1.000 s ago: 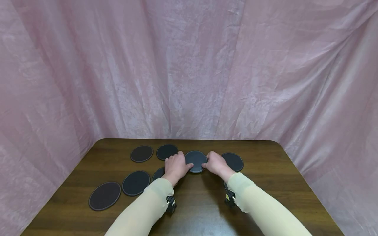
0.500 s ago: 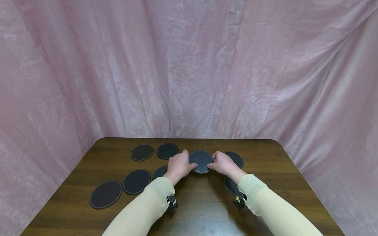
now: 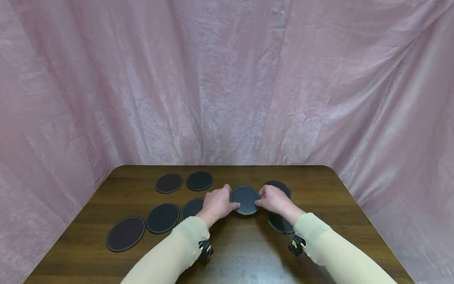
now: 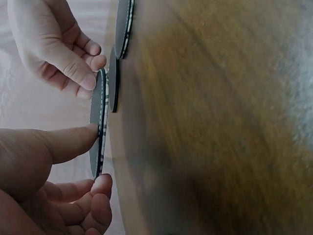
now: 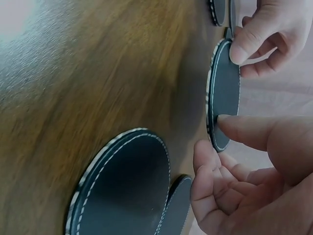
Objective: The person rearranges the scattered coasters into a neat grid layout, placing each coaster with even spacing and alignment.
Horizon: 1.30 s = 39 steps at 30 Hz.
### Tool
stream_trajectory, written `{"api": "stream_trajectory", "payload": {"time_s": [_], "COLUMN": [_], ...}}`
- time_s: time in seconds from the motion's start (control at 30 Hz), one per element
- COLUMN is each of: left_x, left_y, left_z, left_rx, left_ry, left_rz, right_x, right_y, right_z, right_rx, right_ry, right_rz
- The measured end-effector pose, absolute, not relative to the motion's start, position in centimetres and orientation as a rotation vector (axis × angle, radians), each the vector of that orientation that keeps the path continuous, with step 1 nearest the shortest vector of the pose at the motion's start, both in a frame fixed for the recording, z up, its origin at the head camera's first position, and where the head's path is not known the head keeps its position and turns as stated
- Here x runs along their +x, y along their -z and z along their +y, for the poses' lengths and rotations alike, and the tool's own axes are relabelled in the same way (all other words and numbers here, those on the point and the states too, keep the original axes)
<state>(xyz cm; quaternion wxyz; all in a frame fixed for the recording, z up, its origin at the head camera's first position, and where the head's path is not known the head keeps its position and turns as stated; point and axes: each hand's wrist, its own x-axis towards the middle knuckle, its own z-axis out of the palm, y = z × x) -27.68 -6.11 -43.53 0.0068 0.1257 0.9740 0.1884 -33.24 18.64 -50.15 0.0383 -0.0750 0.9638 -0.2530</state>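
Held coaster (image 3: 245, 197), dark and round with pale edge stitching, is pinched at opposite rims by left hand (image 3: 217, 202) and right hand (image 3: 276, 199), thumbs on top, fingertips toward the underside. It appears raised above the tabletop (image 3: 241, 256). Compared with one second earlier: coaster and both hands shifted rightward and slightly nearer the person. The near-right coaster (image 3: 278, 224), then mostly hidden by the right wrist, now shows largely uncovered; far-right coaster (image 3: 283, 187) remains partly behind the right hand. Five left-side coasters: positions unchanged.
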Motion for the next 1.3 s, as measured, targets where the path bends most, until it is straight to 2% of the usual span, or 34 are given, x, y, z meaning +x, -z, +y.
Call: {"api": "stream_trajectory", "payload": {"time_s": [0.07,0.2,0.37,0.63,0.9,1.3], "left_x": [-27.5,-27.1,-26.7,-25.9,-25.1,-24.3], "left_y": [43.6,43.7,43.5,43.9,44.0,44.2], "left_z": [-6.0,-6.0,-5.9,-6.0,-6.0,-5.7], "left_rx": [0.401,0.425,0.443,0.478,0.53,0.579], "left_ry": [-0.577,-0.565,-0.557,-0.538,-0.524,-0.44], "left_rz": [3.035,3.017,3.002,3.002,3.005,3.03], "right_x": [-32.2,-27.9,-25.9,-26.0,-30.3,-29.6], "right_y": [49.2,43.8,41.9,42.8,50.3,50.7], "right_z": [18.8,17.3,16.5,17.0,19.8,19.7], "right_rx": [-0.277,-0.27,-0.208,-0.231,-0.365,-0.366], "right_ry": [0.801,0.818,0.79,0.787,0.675,0.632], "right_rz": [2.941,2.896,2.922,2.933,2.969,3.007]}}
